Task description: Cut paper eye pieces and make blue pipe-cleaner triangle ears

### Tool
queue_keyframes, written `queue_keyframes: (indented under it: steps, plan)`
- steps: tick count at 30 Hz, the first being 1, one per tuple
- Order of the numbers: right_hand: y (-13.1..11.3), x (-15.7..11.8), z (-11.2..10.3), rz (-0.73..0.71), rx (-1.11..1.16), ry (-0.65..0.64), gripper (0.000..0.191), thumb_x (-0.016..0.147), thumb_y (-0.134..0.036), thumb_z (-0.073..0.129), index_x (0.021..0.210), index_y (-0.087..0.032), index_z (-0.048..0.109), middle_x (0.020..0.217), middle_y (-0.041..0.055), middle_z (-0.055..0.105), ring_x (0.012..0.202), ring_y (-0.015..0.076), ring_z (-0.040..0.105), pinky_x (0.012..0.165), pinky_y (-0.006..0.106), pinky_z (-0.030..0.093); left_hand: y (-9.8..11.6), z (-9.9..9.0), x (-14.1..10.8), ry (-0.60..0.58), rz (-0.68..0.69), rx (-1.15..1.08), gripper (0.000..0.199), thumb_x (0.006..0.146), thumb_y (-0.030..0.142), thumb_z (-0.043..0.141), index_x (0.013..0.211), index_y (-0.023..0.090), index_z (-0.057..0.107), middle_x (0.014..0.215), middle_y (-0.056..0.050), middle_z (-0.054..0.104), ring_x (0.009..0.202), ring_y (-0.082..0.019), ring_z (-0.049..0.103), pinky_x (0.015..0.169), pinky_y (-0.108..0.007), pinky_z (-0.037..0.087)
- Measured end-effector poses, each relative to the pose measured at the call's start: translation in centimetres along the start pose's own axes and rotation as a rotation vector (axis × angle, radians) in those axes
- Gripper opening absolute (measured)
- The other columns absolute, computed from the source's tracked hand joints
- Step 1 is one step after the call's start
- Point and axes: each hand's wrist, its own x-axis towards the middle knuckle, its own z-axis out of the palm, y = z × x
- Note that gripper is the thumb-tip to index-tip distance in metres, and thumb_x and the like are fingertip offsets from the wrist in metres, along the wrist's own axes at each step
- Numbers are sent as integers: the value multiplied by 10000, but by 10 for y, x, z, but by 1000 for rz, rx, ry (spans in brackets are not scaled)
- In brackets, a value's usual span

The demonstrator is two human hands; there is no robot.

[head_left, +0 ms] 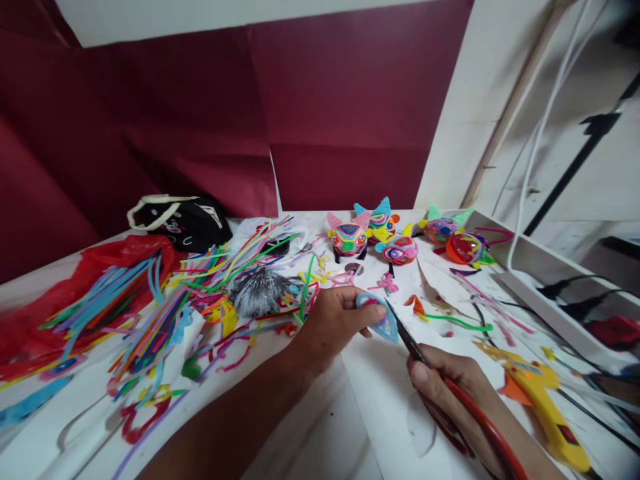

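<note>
My left hand pinches a small leaf-shaped piece with a light blue edge and a pink and purple middle, which looks wound from pipe cleaners. Closed round red-handled scissors is my right hand. The dark blades point up and to the left, their tip close to the right edge of the blue piece. Whether the blades touch it I cannot tell. White paper lies beneath both hands.
Colourful fuzzy animal figures stand at the back. Pipe cleaners are heaped at left by a red plastic bag and a black pouch. A yellow glue gun lies at right, near a white tray with plugs and cables.
</note>
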Motion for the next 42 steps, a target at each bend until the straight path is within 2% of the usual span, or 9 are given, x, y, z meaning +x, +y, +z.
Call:
queue_keyframes:
  steps: [11, 17, 23, 29, 37, 42]
  plan:
    - [1, -1, -3, 65, -59, -34, 512, 778, -670, 449, 600, -200, 355, 527, -61, 223, 478, 85, 217, 440, 243, 125, 1, -2, 0, -23, -2, 36, 130, 666, 226, 674, 651, 106, 627, 571, 1, 589, 513, -83, 504, 502, -192, 419]
    - [-1, -2, -5, 7, -115, -11, 531, 769, -678, 455, 584, -196, 329, 565, -53, 192, 518, 91, 193, 472, 251, 128, 3, -3, -1, -36, -14, 43, 130, 662, 227, 673, 645, 106, 628, 569, -7, 595, 516, -89, 512, 503, -196, 431]
    - [4, -1, -7, 33, -86, -41, 497, 750, -653, 520, 607, -191, 404, 526, -56, 257, 476, 83, 239, 432, 236, 143, 1, -4, 1, -19, -30, 53, 160, 627, 254, 699, 640, 112, 627, 563, -8, 595, 499, -89, 507, 488, -200, 425]
    - [7, 1, -7, 36, -76, -69, 491, 761, -657, 499, 625, -194, 409, 504, -60, 267, 448, 77, 241, 410, 229, 148, -2, -5, 4, -31, -41, 66, 164, 621, 259, 699, 628, 113, 626, 552, -7, 597, 480, -86, 502, 480, -200, 413]
    - [6, 0, -3, -10, -120, 11, 527, 771, -677, 453, 589, -196, 335, 573, -47, 201, 530, 98, 209, 472, 251, 140, 1, -6, 2, -55, -46, 75, 141, 644, 242, 681, 625, 115, 625, 547, -4, 596, 476, -75, 504, 472, -178, 402]
    - [6, 1, -2, -31, -121, -25, 510, 787, -679, 423, 630, -194, 393, 569, -48, 209, 525, 99, 209, 474, 252, 140, -2, -7, 4, -45, -50, 58, 153, 613, 255, 687, 628, 116, 625, 566, -11, 598, 502, -94, 514, 496, -211, 428]
